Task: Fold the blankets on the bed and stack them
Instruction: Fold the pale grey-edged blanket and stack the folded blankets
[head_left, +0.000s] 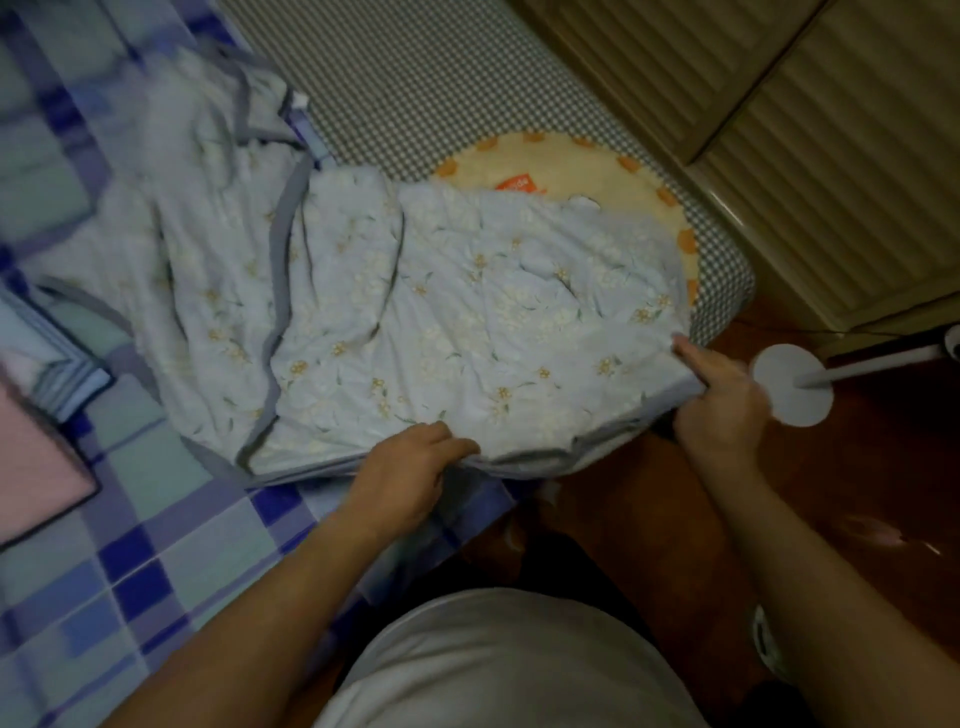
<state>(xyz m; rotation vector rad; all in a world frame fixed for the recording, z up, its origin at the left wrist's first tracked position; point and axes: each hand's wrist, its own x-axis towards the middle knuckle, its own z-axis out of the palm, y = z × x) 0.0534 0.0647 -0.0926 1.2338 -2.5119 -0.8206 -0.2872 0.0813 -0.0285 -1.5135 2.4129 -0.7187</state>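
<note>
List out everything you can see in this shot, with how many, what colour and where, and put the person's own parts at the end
floral blanket: one, pale blue with cream flowers and grey trim, spread rumpled over the bed's near corner
checked sheet: one, blue, purple and pale green squares, covering the bed at left
folded blankets: a stack at the left edge, pink and pale blue; count unclear
gingham cover: one, grey and white, top centre
round cushion: one, cream with orange scallops, partly under the floral blanket
louvred doors: beige, upper right
fan base: one, white disc, on the dark red floor at right
left hand: grips the blanket's near edge
right hand: pinches the blanket's right corner
</note>
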